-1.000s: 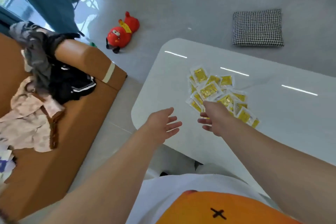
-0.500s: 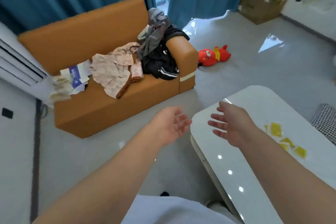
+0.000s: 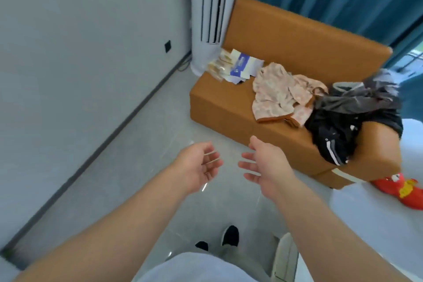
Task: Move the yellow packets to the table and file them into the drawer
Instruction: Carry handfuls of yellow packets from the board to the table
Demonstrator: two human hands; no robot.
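Shoes (image 3: 230, 235) show black on the grey floor (image 3: 137, 155) nearest the camera; above them the left hand (image 3: 198, 165) and right hand (image 3: 266, 162) float side by side, palms facing, fingers loosely spread and holding nothing. Farther off stands the orange sofa (image 3: 297, 52); pale packets (image 3: 220, 66), too blurred to tell yellow, lie at its left end by papers (image 3: 242, 66), crumpled clothes (image 3: 279, 94) heaped to their right

Yellowish packets (image 3: 218, 67), blurry, piled w/ white-blue papers at sofa seat's far-left end.
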